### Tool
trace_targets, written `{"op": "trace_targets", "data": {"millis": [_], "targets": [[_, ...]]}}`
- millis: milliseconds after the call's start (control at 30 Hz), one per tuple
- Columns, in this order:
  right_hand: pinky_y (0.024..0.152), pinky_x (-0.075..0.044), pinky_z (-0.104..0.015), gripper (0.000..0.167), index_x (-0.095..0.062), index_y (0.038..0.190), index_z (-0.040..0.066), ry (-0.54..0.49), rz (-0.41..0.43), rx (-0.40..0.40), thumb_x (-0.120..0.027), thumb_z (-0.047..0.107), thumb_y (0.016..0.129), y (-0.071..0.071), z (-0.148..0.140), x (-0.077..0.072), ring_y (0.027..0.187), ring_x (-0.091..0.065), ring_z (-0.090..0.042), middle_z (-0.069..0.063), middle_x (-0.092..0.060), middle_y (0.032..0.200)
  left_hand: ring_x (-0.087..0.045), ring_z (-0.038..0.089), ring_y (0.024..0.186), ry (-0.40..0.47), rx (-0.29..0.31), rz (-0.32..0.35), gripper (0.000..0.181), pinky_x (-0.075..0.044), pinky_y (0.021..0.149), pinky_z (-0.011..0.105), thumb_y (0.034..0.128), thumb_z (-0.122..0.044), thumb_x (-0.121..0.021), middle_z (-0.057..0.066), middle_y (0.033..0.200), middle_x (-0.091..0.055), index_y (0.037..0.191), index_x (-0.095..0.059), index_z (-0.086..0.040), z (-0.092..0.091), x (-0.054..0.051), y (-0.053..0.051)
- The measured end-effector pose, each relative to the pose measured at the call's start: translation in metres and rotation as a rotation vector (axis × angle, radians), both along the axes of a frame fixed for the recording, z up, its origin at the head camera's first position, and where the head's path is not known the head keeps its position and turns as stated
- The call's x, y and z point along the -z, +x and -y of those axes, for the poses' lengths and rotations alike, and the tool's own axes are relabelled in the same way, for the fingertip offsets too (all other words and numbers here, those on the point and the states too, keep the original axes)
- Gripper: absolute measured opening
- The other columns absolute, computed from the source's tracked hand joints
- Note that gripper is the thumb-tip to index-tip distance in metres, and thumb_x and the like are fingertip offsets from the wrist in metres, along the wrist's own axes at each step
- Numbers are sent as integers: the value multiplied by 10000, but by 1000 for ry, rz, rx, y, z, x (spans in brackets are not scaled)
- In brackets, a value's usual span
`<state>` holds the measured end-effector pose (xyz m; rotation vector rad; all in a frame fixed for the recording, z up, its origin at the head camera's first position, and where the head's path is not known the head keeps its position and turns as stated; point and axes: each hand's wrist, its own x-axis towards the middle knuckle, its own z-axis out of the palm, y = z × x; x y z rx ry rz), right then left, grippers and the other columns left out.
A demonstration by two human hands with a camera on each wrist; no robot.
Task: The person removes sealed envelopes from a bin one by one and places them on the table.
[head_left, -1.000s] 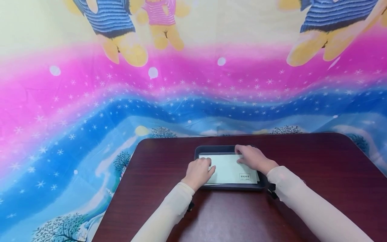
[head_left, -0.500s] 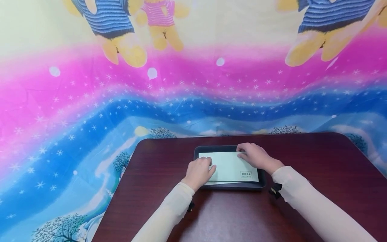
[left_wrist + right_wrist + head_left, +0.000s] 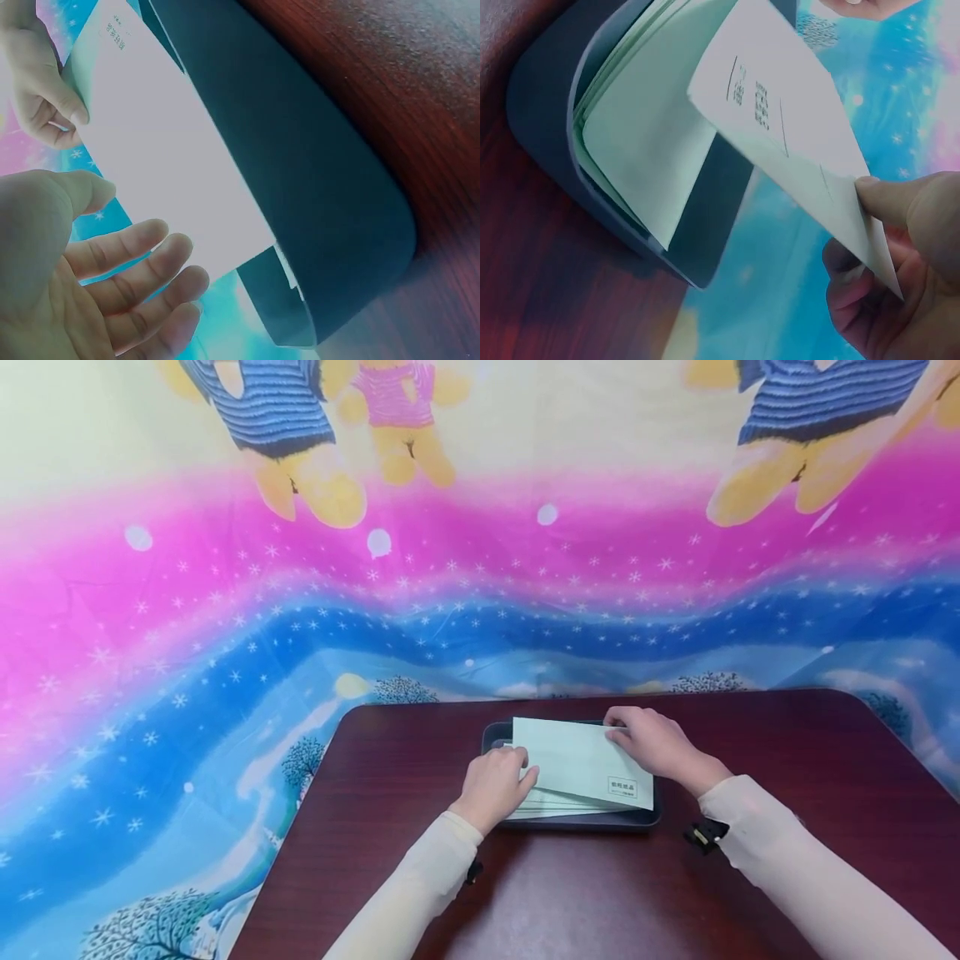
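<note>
My right hand pinches the far right corner of a pale green envelope between thumb and curled fingers. Small dark printing marks the envelope's near right corner. In the right wrist view it stands raised and tilted above several more envelopes stacked in a dark tray. At the tray's left side is my left hand. Its fingers are loosely bent near the envelope's left end in the left wrist view, with nothing gripped. Whether they touch the paper, I cannot tell.
The tray stands near the far edge of a dark red-brown wooden table. Behind the table hangs a colourful cloth with snowflakes and bear figures. Both forearms wear pale sleeves.
My right hand has moved to the right and slightly up, lifting the top envelope off the stack. The envelope has shifted right and tilted, uncovering others beneath. My left hand has barely moved.
</note>
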<state>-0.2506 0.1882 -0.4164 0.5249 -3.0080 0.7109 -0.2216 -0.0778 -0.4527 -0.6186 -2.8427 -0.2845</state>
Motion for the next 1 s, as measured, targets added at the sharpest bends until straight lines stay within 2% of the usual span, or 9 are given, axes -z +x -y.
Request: {"op": "trace_targets", "data": {"millis": [233,467,700,833,1000], "targets": [[608,-424,-348,153,-684,1129,122,5,-48,54,-630,180,998,9,-9,-12,746,-603,-161,-103,-735,1013,-524,69,565,3,6,-4,245,-414,473,226,1002,-359,-607,-42,755,-666,971,-731,-150,-5,-1,-1],[596,-415,-336,153,-675,1124,119,-9,-73,78,-614,198,1009,16,-23,-21,712,-589,-153,-101,-737,999,-550,79,577,11,8,-27,243,-424,484,222,999,-361,-605,-56,718,-635,957,-730,-157,-9,-6,-1],[560,-405,-319,152,-662,1109,92,-32,-81,110,-587,191,1021,21,-48,-28,676,-590,-152,-132,-734,964,-567,86,595,15,6,-50,242,-428,489,224,1000,-370,-604,-46,754,-671,967,-728,-165,-14,-9,0],[554,-399,-320,140,-646,1100,95,-53,-85,131,-567,188,1031,25,-58,-29,682,-598,-155,-126,-726,933,-599,94,628,9,0,-44,242,-460,516,233,1000,-379,-606,-43,785,-693,981,-729,-171,-15,-10,0],[537,-394,-325,153,-619,1100,105,-75,-76,153,-527,218,1055,29,-66,-30,665,-599,-151,-122,-718,902,-572,83,600,33,-2,-18,243,-453,519,229,999,-382,-614,-41,768,-682,990,-730,-169,-16,-10,2]]}}
